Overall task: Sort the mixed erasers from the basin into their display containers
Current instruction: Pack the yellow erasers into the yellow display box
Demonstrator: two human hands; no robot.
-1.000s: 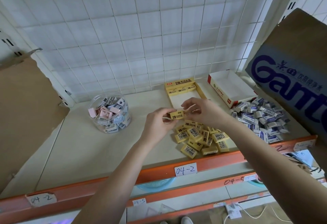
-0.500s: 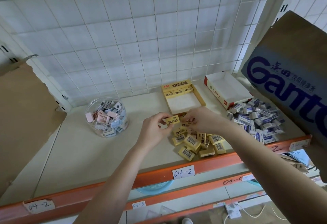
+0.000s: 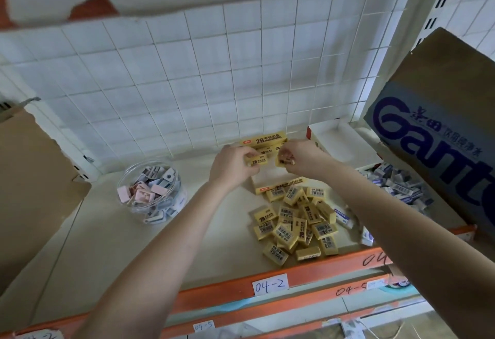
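1. Left hand (image 3: pixel 232 167) pinches a yellow eraser (image 3: pixel 258 161), its long axis lying left to right, over the box (image 3: pixel 281 188).
2. Right hand (image 3: pixel 304 159) grips a second eraser (image 3: pixel 284 161) just beside it.
3. The box's bare floor lies below both hands, and the pile (image 3: pixel 294 224) lies nearer the person.

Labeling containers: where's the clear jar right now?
Head view: the clear jar stands on the shelf, left of the left hand and the yellow eraser pile, touching neither.

A cardboard box (image 3: pixel 442 84) (blue letters on its side) stands at right; a label (image 3: pixel 270 284) "04-2" sticks on the orange shelf edge (image 3: pixel 321 271).
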